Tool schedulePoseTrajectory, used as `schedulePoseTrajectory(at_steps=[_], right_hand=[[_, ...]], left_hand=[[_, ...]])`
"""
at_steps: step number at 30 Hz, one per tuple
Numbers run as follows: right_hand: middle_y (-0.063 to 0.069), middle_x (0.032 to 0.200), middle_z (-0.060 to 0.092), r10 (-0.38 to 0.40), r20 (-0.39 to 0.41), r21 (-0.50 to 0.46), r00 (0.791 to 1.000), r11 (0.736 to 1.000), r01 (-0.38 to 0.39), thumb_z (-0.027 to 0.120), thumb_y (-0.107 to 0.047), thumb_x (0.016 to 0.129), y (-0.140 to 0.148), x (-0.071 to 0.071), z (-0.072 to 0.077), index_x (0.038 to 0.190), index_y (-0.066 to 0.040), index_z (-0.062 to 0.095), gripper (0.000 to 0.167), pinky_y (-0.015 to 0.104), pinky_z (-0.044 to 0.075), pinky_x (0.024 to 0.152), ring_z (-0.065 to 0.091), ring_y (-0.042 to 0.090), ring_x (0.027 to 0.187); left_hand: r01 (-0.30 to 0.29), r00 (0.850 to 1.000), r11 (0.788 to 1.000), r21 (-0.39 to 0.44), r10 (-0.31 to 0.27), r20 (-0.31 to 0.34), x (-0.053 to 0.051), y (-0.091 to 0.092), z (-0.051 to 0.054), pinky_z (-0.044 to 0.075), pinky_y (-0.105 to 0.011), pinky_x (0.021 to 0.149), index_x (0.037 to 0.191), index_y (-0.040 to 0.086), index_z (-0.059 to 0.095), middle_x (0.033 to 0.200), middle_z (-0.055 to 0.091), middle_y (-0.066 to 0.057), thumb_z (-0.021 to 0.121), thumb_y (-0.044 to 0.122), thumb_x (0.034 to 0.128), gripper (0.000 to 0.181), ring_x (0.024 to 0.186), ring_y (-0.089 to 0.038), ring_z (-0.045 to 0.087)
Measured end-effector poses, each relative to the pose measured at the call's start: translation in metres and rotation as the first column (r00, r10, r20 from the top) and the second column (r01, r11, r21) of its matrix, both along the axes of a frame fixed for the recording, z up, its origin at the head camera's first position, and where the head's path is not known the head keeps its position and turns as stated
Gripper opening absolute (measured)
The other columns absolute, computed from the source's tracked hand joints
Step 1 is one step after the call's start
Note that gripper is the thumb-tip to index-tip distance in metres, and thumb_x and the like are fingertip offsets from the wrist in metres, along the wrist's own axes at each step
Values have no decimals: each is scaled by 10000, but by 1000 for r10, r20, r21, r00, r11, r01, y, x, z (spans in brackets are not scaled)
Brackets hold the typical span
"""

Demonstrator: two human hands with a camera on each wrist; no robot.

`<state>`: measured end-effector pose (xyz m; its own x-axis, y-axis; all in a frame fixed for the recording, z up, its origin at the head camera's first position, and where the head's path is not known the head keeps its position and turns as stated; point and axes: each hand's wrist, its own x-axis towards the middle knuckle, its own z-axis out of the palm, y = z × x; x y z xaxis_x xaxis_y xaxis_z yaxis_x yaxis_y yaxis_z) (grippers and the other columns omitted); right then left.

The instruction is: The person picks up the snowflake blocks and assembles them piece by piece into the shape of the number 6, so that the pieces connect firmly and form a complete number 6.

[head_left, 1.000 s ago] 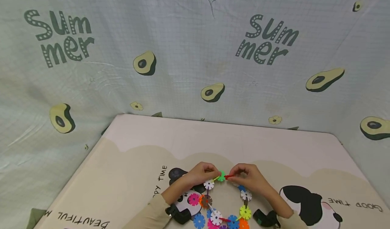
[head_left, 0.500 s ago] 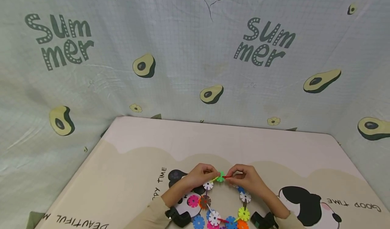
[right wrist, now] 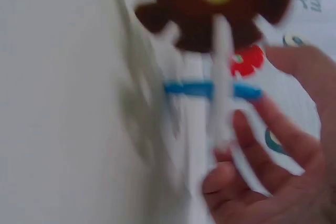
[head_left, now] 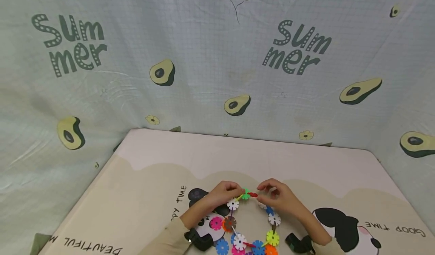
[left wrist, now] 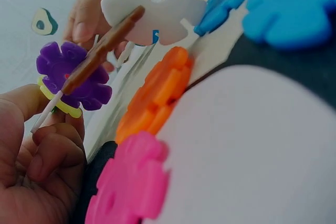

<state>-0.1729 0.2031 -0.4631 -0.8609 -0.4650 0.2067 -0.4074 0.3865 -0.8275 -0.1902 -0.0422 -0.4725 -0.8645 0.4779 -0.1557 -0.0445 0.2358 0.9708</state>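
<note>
Notched plastic discs, slotted together, form a ring of many colours on the table. My left hand [head_left: 224,193] pinches the green disc [head_left: 246,194] at the far side of the ring. A red disc [head_left: 252,194], seen edge-on, is joined to the green one. Just right of it, my right hand [head_left: 279,197] has thumb and fingers apart, with nothing between them. In the left wrist view, a purple disc [left wrist: 63,72] and a brown disc [left wrist: 102,51] partly hide the left fingertips. A blurred brown disc [right wrist: 210,3] and a blue disc [right wrist: 197,88] partly block the right wrist view.
Yellow [head_left: 273,238], white [head_left: 239,242] and blue [head_left: 222,246] discs lie nearer me in the ring. A pink disc [head_left: 216,223] sits at its left side. The table [head_left: 163,145] has a printed cover, and a patterned cloth [head_left: 197,59] hangs behind it.
My right hand has let go of the red disc and drawn slightly right, its fingers spreading. The left hand keeps its pinch on the green disc.
</note>
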Motion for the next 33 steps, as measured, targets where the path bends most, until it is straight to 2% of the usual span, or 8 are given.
schedulePoseTrajectory(at_steps=[5,8,11,14,18,23,26,33], right_hand=[[87,1050,610,59,153,123,986,989,-78,784,-212,832,12,1,7,1155,-7,601,423,217,427,623,501,115,819],[67,991,593,73,202,140,977,985,-103,797,-220,817,15,3,10,1176,11,586,476,217,433,614,502,114,789],[42,901,553,71,230,136,971,985,-105,808,-207,801,15,5,11,1147,7,590,462,209,424,596,504,120,745],[29,834,522,70,211,124,975,987,-98,812,-184,794,14,7,10,1083,4,597,406,208,407,572,494,118,693],[12,797,516,25,178,135,984,990,-50,808,-170,797,10,8,9,1018,-2,602,345,207,399,568,469,80,660],[0,798,533,-59,127,160,990,986,38,807,-173,798,6,9,6,1027,-1,619,343,210,432,581,469,33,645],[3,801,547,-76,91,141,993,988,62,807,-158,795,6,9,4,1041,18,628,352,218,447,582,479,26,644],[20,831,590,-92,112,79,989,993,83,800,-131,804,4,11,7,1066,27,645,344,214,458,589,496,36,659]], left_hand=[[2,1000,1000,-14,-2,1,-1,-2,-1,404,-251,721,960,24,732,862,611,38,615,253,948,257,796,-107,484],[3,1000,1000,-24,-3,1,-1,-2,-2,399,-248,710,953,33,733,858,605,45,612,266,949,262,790,-100,479],[2,1000,1000,-23,-2,-2,-1,-1,-1,396,-250,707,952,33,732,854,605,45,612,261,948,258,788,-101,477],[-1,1000,1000,-19,1,-7,0,-1,-1,391,-251,703,948,25,730,845,600,42,615,249,946,253,785,-106,473],[-5,1000,1000,-15,5,-8,0,0,-1,385,-246,693,935,16,727,816,583,46,616,245,945,254,775,-103,466],[-1,1000,1000,-1,1,-12,0,1,-1,385,-237,688,925,4,724,791,578,57,617,235,943,255,754,-90,464],[2,1000,1000,3,-2,-20,0,1,-2,382,-233,680,921,-1,722,781,575,60,618,230,941,254,743,-85,462],[1,999,1000,1,-1,-35,1,2,-4,376,-226,660,922,5,725,764,562,52,617,224,947,245,731,-87,455]])
